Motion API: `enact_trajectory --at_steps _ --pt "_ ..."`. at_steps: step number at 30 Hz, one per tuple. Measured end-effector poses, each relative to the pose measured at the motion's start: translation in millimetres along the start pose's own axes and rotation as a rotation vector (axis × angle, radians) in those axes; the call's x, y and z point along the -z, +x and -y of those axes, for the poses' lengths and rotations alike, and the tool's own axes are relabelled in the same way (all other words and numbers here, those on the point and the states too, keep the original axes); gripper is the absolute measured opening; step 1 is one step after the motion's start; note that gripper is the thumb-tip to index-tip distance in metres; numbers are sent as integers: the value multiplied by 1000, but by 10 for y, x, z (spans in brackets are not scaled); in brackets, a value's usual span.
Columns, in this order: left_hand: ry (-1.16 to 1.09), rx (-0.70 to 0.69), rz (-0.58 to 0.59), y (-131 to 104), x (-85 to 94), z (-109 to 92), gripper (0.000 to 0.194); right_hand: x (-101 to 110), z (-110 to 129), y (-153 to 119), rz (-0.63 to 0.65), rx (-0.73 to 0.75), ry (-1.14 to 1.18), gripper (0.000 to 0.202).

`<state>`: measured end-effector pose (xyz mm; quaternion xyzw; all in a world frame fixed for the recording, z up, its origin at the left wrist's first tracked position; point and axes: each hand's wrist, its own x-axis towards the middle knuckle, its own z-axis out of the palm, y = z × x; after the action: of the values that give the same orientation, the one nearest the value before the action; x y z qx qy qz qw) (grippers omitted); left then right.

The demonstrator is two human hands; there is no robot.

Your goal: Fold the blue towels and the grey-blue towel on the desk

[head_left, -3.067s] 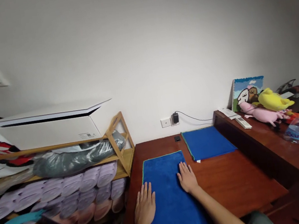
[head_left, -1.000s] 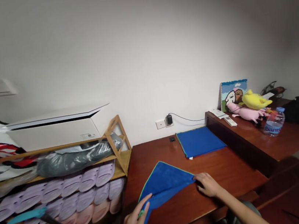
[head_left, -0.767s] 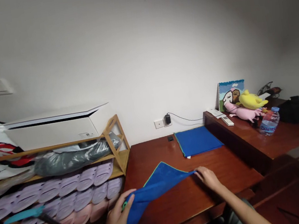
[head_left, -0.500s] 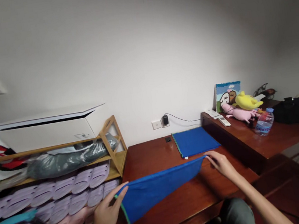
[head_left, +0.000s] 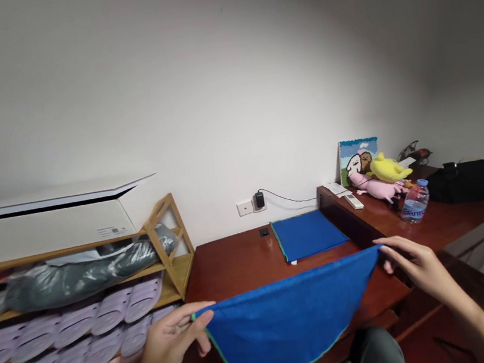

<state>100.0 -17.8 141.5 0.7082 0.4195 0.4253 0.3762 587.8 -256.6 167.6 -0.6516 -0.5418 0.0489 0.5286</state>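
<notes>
A blue cloth [head_left: 288,319] with green edging hangs stretched between my two hands, above the front of the reddish-brown table. My left hand [head_left: 174,341] pinches its upper left corner between thumb and fingers. At the upper right corner, my right hand [head_left: 410,260] grips it the same way. The cloth's lower edge sags in a curve and hides part of the table. Behind it, a second blue cloth [head_left: 308,235] lies folded flat on the table, a small white tag at its front edge.
Left stands a wooden rack [head_left: 178,274] with lilac slippers [head_left: 141,298] and a white box [head_left: 50,229]. On the raised right surface are a water bottle [head_left: 416,202], plush toys [head_left: 378,186], a remote [head_left: 354,200] and a black bag [head_left: 476,178]. A plugged adapter [head_left: 259,199] sits on the wall.
My right hand has moved right, drawing the cloth out wider, and more of it hangs down. My left hand still holds its corner. The view has shifted slightly right.
</notes>
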Motion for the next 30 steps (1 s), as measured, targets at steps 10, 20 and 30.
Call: enact_trajectory --at_steps 10,20,30 --pt "-257 189 329 779 -699 -128 61 42 -878 432 -29 -229 108 68" --pt "-235 -145 57 2656 -1869 -172 64 -267 -1799 2595 -228 -141 -54 39" --pt "24 -320 -48 2351 -2790 1049 41 -1113 -2694 2415 -246 -278 -335 33"
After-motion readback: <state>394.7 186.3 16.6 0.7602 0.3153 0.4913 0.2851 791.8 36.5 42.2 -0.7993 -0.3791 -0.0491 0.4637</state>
